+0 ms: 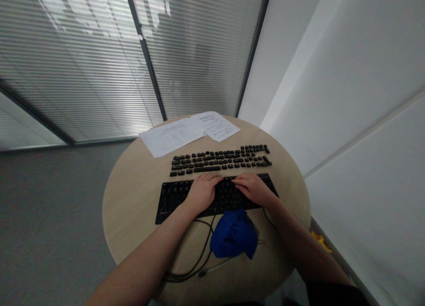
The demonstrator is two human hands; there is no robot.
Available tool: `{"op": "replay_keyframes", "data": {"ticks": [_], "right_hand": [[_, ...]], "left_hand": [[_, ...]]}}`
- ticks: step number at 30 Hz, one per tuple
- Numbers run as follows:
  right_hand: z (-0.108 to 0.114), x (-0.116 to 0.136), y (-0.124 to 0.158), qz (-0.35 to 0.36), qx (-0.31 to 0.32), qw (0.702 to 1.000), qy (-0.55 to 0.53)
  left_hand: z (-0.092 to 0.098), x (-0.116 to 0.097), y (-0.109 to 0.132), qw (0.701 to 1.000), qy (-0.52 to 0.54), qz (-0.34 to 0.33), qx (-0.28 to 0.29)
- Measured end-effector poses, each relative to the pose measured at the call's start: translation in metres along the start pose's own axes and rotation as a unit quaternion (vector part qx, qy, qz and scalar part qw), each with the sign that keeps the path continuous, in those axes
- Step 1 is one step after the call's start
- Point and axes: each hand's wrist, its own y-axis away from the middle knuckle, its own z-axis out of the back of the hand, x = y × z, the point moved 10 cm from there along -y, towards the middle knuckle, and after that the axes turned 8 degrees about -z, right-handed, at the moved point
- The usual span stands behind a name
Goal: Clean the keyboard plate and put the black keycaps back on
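A black keyboard [181, 193] lies on the round wooden table, with dark switch positions showing across its middle. My left hand [204, 191] rests over its centre, fingers bent together with the tips at the upper rows. Just to the right, my right hand [254, 188] bends over the same rows, thumb and fingers close together. Anything small between the fingertips is hidden or too tiny to make out. Loose black keycaps [219, 157] are laid out in rows beyond the keyboard, including a long space bar [207, 169].
Printed paper sheets [172, 135] lie at the far side of the table [129, 195]. Nearer me are a crumpled blue cloth-like item [234, 235] and a looped black cable [199, 259]. A white wall [361, 120] stands on the right; blinds [99, 67] hang behind.
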Motion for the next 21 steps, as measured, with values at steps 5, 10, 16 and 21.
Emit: {"op": "replay_keyframes", "data": {"ticks": [5, 10, 16, 21], "right_hand": [[0.0021, 0.0021, -0.0007, 0.009, -0.001, 1.0, 0.0], [0.0019, 0.0042, -0.002, 0.011, 0.007, 1.0, 0.003], [0.001, 0.0062, -0.0023, 0.012, 0.009, 1.0, 0.011], [0.0052, 0.0003, -0.0024, -0.021, -0.021, 1.0, 0.005]], "left_hand": [[0.0006, 0.0008, 0.0, 1.0, 0.007, 0.0, -0.004], [-0.0005, 0.0023, 0.0006, 1.0, 0.019, 0.0, -0.007], [-0.0012, 0.0031, 0.0004, 1.0, 0.022, 0.003, -0.005], [-0.0011, -0.0001, 0.0011, 1.0, 0.007, 0.002, 0.002]]}}
